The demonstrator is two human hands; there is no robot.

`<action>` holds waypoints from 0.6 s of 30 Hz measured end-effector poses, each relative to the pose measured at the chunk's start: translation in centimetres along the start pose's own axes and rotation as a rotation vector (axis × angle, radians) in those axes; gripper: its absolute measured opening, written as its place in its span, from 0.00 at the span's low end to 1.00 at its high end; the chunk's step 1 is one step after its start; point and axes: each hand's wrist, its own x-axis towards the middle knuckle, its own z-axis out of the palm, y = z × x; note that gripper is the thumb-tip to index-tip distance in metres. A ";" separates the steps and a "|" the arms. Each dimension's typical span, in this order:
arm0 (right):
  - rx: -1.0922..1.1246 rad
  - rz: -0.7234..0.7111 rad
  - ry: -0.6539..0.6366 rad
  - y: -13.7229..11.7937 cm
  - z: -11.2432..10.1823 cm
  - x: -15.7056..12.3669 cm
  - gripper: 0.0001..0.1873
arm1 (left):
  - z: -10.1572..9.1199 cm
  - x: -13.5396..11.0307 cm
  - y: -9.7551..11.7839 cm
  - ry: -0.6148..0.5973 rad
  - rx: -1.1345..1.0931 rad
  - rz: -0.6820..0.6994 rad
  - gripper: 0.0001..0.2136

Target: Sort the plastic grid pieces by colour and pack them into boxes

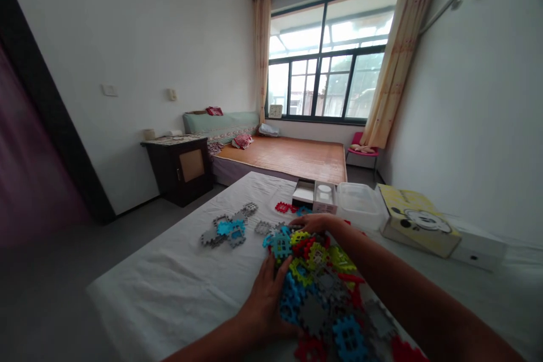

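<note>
A heap of toothed plastic building tiles [314, 317] in blue, grey, red and yellow-green lies on the white-covered table [169, 294]. My left hand [265, 297] rests against the heap's left side, fingers and thumb spread, beside a blue-green square tile [280, 244]. Across the far side of the heap reaches my right hand [313, 223], its fingers stretched to the left over the tiles; its fingertips are partly blurred. Left of the heap, a small cluster of grey tiles [210, 236] lies with bright blue tiles [231, 228] among them.
Behind the heap stand an open dark box [304, 195], a small box with a white round item [324, 198] and a clear plastic tub [358, 203]. To the right are a yellow cartoon box [418, 218] and a white box [477, 246]. A bed [292, 158] stands beyond the table.
</note>
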 end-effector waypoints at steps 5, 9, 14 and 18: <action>0.025 0.000 0.035 2.1 0.6 -4.5 0.27 | 1.2 1.7 3.6 -0.085 -0.014 0.010 0.61; 0.026 0.059 0.135 3.0 0.7 -8.5 0.25 | 2.4 3.1 6.4 -0.150 -0.003 -0.004 0.61; -0.045 0.207 0.527 1.6 0.3 -16.3 0.28 | 3.0 4.4 8.1 -0.193 0.028 -0.033 0.59; -0.170 0.048 0.775 -4.1 4.2 -24.2 0.20 | 1.0 2.9 6.6 -0.185 0.060 0.065 0.53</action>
